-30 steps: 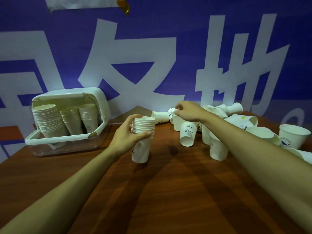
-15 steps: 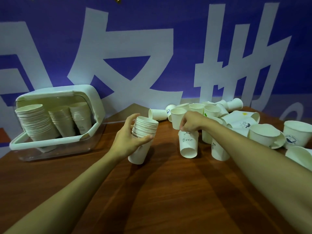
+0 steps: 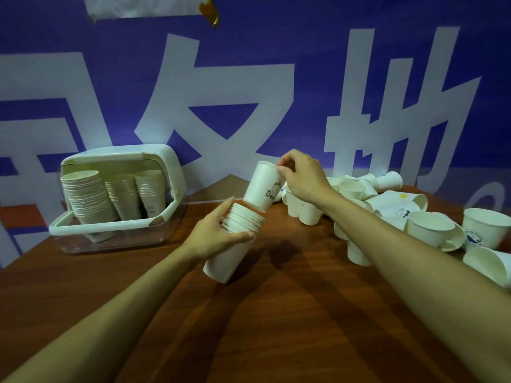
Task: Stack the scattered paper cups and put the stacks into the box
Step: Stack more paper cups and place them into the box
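Observation:
My left hand (image 3: 214, 236) grips a stack of white paper cups (image 3: 235, 241), tilted to the right above the wooden table (image 3: 276, 313). My right hand (image 3: 301, 175) pinches the rim of a single white cup (image 3: 261, 189) with dark lettering. The bottom of that cup sits just at the stack's open top. A heap of scattered white cups (image 3: 387, 208) lies behind my right forearm. At the left stands a clear box with a white rim (image 3: 116, 223), tipped toward me, with three cup stacks (image 3: 116, 197) inside.
A blue banner with large white characters (image 3: 221, 92) covers the wall behind the table. Wider white bowls (image 3: 431, 228) lie among the cups at the far right. Bare wood shows between my forearms, near the front.
My right hand lifted one cup out of the heap and carried it left to the top of the stack. My left hand tilted the stack and raised it slightly.

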`<state>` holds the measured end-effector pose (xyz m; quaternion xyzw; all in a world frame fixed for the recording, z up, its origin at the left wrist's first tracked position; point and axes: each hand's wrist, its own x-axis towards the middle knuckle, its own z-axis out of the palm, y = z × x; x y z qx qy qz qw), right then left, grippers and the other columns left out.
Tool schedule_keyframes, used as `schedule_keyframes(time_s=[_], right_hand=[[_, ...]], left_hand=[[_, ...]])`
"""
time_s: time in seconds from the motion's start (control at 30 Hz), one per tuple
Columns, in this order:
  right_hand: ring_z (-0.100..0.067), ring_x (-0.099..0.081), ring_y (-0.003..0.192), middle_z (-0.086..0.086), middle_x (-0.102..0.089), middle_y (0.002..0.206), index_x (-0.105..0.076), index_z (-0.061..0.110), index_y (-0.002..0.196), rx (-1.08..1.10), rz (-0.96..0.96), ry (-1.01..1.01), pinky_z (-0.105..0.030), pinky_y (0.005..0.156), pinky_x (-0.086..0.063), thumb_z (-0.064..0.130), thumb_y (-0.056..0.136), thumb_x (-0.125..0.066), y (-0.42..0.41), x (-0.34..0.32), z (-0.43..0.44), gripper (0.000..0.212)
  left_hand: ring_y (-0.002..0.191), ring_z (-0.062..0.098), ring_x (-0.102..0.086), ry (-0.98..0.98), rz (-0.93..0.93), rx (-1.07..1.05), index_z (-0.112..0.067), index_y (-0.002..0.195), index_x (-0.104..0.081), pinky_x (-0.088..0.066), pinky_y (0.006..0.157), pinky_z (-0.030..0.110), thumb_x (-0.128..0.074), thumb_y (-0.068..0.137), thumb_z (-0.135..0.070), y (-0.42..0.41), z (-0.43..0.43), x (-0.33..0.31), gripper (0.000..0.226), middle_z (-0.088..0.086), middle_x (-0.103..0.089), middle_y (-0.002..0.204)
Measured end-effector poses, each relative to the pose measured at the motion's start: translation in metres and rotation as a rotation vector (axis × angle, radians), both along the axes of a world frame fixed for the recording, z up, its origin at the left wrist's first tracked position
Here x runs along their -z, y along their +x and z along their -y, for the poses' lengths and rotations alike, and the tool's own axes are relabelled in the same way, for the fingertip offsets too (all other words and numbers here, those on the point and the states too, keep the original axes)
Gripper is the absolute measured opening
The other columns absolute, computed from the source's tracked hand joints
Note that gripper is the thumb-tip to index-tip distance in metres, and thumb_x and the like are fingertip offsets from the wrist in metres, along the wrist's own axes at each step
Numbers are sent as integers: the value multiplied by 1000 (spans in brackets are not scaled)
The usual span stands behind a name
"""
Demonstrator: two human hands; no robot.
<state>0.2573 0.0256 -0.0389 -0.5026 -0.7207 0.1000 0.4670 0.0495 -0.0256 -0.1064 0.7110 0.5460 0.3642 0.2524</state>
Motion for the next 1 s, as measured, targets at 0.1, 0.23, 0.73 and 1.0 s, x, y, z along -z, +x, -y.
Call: schedule_keyframes(time_s=[0.1,0.23,0.73,1.0], right_hand=[[-1,-51,77,8,-57,93,-58,16,100,-99,11,22,-10,61,-37,16,96,-53,-12,0,9,7],[-2,-52,78,8,-58,92,-59,16,99,-136,14,17,-11,64,-39,15,96,-54,-12,-4,13,6],[-19,-54,114,-2,-60,125,-64,19,121,-127,216,-173,-25,88,-43,4,92,-50,12,30,-32,35],[-36,-28,139,-14,-37,148,-24,20,148,419,579,-440,-59,113,-9,74,80,-47,54,70,-95,90]], left_hand=[[132,23,-42,7,-13,-46,-20,153,-13,-40,106,41,-81,70,-40,1,4,-2,109,7,-36,151],[116,13,-46,11,47,-26,-25,152,-15,-44,97,37,-81,64,-44,-4,8,0,111,9,-42,144],[94,-7,-46,77,196,14,-40,150,-9,-46,69,13,-69,85,-27,4,-24,9,90,-14,-31,130],[87,-2,-50,160,78,-38,-37,135,-36,-45,63,13,-76,77,-33,13,-53,13,71,-5,-48,111]])
